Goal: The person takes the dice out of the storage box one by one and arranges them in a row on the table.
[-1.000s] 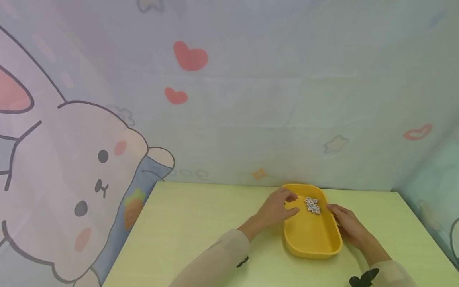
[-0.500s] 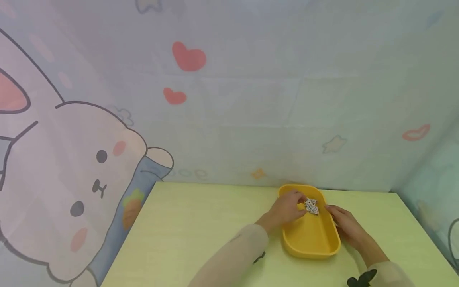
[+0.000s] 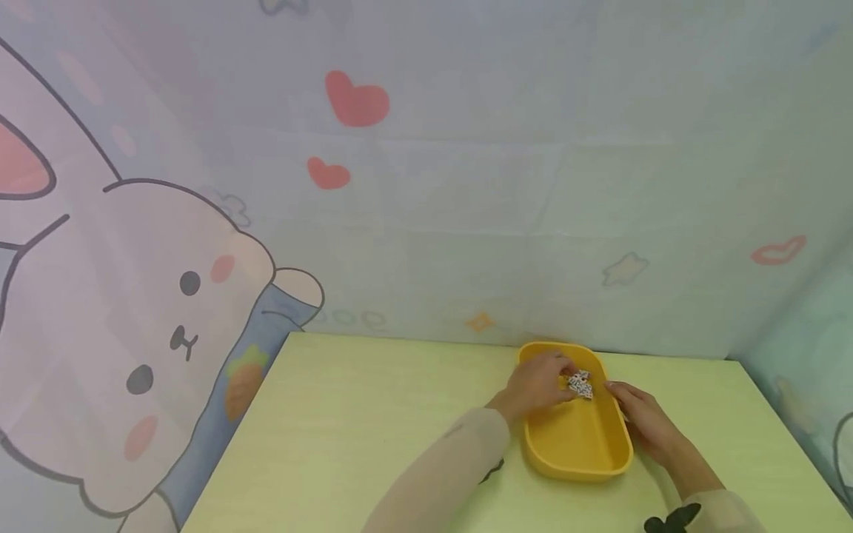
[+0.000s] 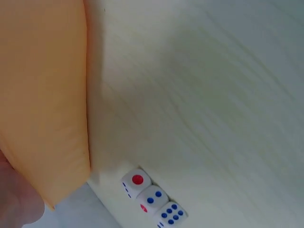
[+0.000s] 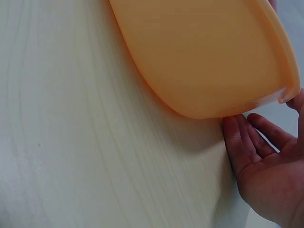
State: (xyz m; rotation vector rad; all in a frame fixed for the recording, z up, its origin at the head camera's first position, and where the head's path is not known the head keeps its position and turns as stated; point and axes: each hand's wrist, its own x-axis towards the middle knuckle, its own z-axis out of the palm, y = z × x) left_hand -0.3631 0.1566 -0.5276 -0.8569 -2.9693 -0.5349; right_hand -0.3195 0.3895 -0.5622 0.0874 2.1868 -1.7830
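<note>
a smooth plastic yellow tray [image 3: 583, 444], an oblong with rounded corners and a raised rim, sits near the far edge of the pale, wood-grained table [image 3: 373, 437]. its long axis runs from that edge toward the person, the near end angled slightly right. in its far half lies a tight cluster of small white speckled pieces [image 3: 582, 386].

the left hand [image 3: 540, 381] reaches over the tray's left rim, fingertips at the cluster; i cannot tell whether it grasps any. the right hand [image 3: 645, 418] grips the tray's right side, thumb at the rim, fingers against the outer wall.

the left wrist view shows three glossy cubic dice [image 4: 152, 198] in a slanting row on a wood-grained surface near its edge, red and blue pips showing.
</note>
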